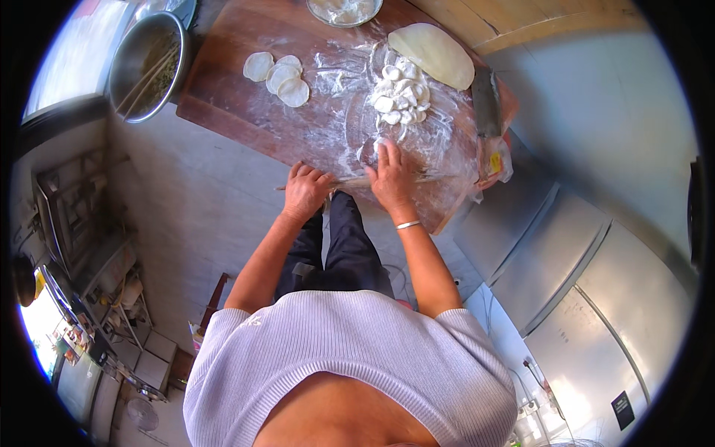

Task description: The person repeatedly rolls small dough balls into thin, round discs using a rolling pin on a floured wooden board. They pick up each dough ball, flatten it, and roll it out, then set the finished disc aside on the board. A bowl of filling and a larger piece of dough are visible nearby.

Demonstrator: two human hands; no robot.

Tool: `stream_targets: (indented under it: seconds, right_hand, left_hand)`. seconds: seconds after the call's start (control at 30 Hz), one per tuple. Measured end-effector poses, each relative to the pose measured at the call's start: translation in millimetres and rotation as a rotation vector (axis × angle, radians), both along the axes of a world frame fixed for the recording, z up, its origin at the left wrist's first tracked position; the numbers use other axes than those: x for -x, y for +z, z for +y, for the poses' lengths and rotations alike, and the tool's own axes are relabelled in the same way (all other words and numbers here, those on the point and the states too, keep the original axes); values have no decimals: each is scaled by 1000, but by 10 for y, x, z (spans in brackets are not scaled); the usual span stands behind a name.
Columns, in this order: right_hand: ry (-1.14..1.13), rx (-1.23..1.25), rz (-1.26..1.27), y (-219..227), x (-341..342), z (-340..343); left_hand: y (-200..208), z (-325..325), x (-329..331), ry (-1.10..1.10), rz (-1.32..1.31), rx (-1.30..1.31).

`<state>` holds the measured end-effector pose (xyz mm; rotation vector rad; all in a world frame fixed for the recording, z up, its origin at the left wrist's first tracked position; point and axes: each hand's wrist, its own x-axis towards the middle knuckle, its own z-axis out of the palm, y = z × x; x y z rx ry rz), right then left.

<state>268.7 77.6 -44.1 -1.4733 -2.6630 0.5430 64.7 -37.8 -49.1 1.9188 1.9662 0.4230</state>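
Note:
My left hand [307,191] and my right hand [392,177] press palms down on a thin wooden rolling pin [357,181] at the near edge of a floured wooden board [238,112]. A heap of small cut dough pieces [402,93] lies just beyond my right hand. Three rolled round wrappers [279,74] overlap farther left on the board. A large oval lump of dough [433,54] rests at the far right of the board. A silver bracelet circles my right wrist.
A cleaver [488,100] lies on the board's right edge beside a plastic bag [495,160]. A metal bowl [145,67] with chopsticks and green filling stands left of the board. A white bowl [344,10] sits at the far edge. Steel cabinets [581,276] stand on the right.

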Motion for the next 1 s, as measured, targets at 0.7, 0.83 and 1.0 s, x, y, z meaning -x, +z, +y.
stream_targets:
  seconds: [0.7,0.83,1.0]
  right_hand:
    - [-8,-111,-170,-168,-907,-150]
    - [-65,-159,-149,-257,-728,282]
    - [-3,-5,-185,-127,-861,-250]
  left_hand:
    - [-262,-7,75,176,163,54]
    - [-224,493,150,238,146,17]
    - [-197,202,150,146,203,-5]
